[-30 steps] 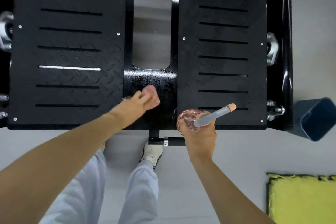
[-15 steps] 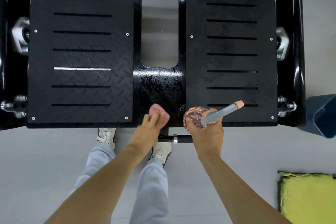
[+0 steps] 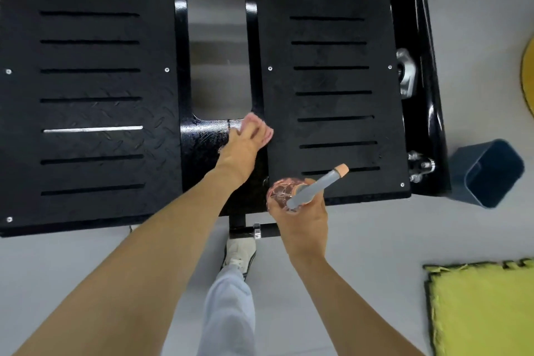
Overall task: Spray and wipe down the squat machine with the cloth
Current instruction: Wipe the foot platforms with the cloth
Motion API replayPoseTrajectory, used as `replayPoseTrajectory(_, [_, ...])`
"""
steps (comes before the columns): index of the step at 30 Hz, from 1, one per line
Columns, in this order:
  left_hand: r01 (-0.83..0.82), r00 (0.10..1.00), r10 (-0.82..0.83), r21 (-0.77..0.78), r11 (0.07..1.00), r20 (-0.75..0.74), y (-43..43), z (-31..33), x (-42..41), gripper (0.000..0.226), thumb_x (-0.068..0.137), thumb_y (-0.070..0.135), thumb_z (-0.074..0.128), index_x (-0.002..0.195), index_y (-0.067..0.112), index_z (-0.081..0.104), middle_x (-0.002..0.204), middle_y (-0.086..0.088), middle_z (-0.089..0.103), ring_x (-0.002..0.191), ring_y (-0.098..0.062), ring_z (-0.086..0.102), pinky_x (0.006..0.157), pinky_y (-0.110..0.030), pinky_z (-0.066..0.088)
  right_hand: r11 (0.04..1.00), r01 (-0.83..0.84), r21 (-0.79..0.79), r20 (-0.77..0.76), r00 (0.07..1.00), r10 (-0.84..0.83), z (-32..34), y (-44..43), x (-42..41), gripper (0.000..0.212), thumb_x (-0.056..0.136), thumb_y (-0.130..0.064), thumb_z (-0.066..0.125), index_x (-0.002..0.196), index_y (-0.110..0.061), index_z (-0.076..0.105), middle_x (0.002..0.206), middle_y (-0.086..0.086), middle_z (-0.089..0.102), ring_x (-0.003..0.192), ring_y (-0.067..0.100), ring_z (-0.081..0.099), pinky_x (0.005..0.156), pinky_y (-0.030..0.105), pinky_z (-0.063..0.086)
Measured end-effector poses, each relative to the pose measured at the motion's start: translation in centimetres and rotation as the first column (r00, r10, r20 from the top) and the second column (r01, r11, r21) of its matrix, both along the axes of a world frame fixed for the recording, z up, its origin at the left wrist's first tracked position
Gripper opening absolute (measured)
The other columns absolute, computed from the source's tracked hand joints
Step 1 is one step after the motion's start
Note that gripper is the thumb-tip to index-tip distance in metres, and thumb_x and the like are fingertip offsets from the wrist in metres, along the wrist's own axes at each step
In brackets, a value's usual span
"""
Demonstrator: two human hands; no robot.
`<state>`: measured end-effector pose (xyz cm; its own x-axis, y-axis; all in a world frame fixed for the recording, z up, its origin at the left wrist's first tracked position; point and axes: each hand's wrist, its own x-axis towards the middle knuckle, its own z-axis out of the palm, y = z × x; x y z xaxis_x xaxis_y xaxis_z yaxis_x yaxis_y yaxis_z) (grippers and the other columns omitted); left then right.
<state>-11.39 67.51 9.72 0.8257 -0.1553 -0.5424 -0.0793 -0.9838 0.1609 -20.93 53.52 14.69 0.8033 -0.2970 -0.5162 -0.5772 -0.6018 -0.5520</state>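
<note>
Head view: left hand (image 3: 242,143) presses the cloth (image 3: 267,133) onto the machine's (image 3: 419,9) glossy centre plate (image 3: 202,139), between the footplates (image 3: 332,66). Blur hides how far its fingers curl. Right hand (image 3: 303,220) grips the bottle (image 3: 281,193) by the front edge. Firm, overlapping strokes out to the plate's edges should avoid streaks.
</note>
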Motion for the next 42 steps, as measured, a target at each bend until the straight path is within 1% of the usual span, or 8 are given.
replayPoseTrajectory(7, [0.426,0.904,-0.428,0.122,0.897,-0.008,-0.2,-2.9,-6.8,0.089,0.069,-0.012,0.005,0.151,0.015,-0.015,0.157,-0.009,0.003,0.124,-0.029,0.035,0.082,-0.031,0.04,0.998,0.061,-0.004,0.004,0.998,-0.061,1.6,-1.1,-0.3,0.068,0.07,-0.042,0.077,0.122,-0.025,0.037,0.112,-0.005,0.054,0.103,0.017,0.056,0.078,0.037,0.053])
replayPoseTrajectory(9, [0.451,0.893,-0.447,0.1,0.887,-0.058,0.2,-2.3,-8.8,0.079,0.084,-0.012,0.023,0.152,0.011,-0.011,0.158,-0.008,0.002,0.122,-0.031,0.035,0.081,-0.03,0.042,0.998,0.062,-0.011,-0.004,0.998,-0.062,2.2,-1.6,-0.4,0.069,0.071,-0.043,0.077,0.123,-0.025,0.036,0.112,-0.006,0.054,0.103,0.017,0.056,0.08,0.039,0.054])
replayPoseTrajectory(15, [0.028,0.994,0.004,0.281,0.959,-0.113,3.5,0.1,-9.4,0.089,0.084,-0.013,0.05,0.15,0.004,-0.007,0.15,-0.02,0.004,0.131,-0.035,0.031,0.086,-0.053,0.053,0.991,0.129,-0.045,-0.025,0.991,-0.13,3.8,-2.3,-0.8,0.071,0.07,-0.045,0.077,0.125,-0.026,0.037,0.113,-0.007,0.055,0.102,0.016,0.057,0.08,0.038,0.054])
replayPoseTrajectory(17, [-0.184,0.969,0.206,0.159,0.97,-0.136,4.6,0.7,-8.2,0.082,0.087,-0.007,0.051,0.151,0.007,0.001,0.15,-0.019,0.004,0.129,-0.034,0.033,0.088,-0.052,0.052,0.988,0.151,-0.044,-0.044,0.987,-0.152,4.1,-2.1,-0.5,0.066,0.071,-0.045,0.077,0.119,-0.027,0.036,0.112,-0.006,0.056,0.1,0.017,0.058,0.078,0.037,0.054])
replayPoseTrajectory(21, [-0.053,0.982,0.02,-0.173,0.983,-0.188,4.7,2.6,-6.3,0.09,0.082,0.0,0.053,0.149,0.033,0.004,0.151,-0.006,-0.01,0.108,-0.027,0.041,0.084,-0.045,0.05,0.98,0.197,-0.018,-0.067,0.978,-0.197,4.9,-1.3,0.5,0.06,0.071,-0.042,0.077,0.107,-0.033,0.03,0.106,-0.004,0.057,0.095,0.018,0.058,0.077,0.037,0.054])
replayPoseTrajectory(28, [-0.09,0.975,0.01,-0.353,0.931,-0.223,3.1,5.6,-3.6,0.072,0.086,0.011,0.052,0.15,0.023,0.022,0.155,0.0,0.01,0.144,-0.027,0.002,0.114,-0.042,0.029,0.983,0.185,0.001,-0.112,0.977,-0.184,6.3,0.8,3.5,0.066,0.068,-0.037,0.08,0.106,-0.029,0.026,0.098,-0.004,0.057,0.086,0.017,0.062,0.072,0.041,0.056])
replayPoseTrajectory(34, [-0.67,0.699,0.116,-0.588,0.454,-0.706,1.2,10.2,0.1,0.067,0.094,0.008,0.043,0.148,0.039,0.022,0.151,0.014,0.032,0.142,-0.007,0.019,0.118,-0.033,0.012,0.99,0.138,0.039,-0.189,0.974,-0.128,6.6,1.4,6.0,0.065,0.071,-0.028,0.078,0.11,-0.023,0.025,0.092,-0.007,0.055,0.078,0.009,0.059,0.064,0.03,0.051])
replayPoseTrajectory(42, [-0.571,0.687,-0.046,-0.578,0.583,-0.725,-0.7,11.3,3.4,0.083,0.084,0.052,0.063,0.15,0.039,0.016,0.134,0.017,0.048,0.128,-0.006,0.043,0.106,-0.026,0.032,0.988,0.034,0.152,-0.396,0.918,0.029,6.5,0.9,8.7,0.061,0.073,-0.037,0.077,0.111,-0.021,0.033,0.088,-0.014,0.049,0.071,-0.004,0.054,0.05,0.014,0.04])
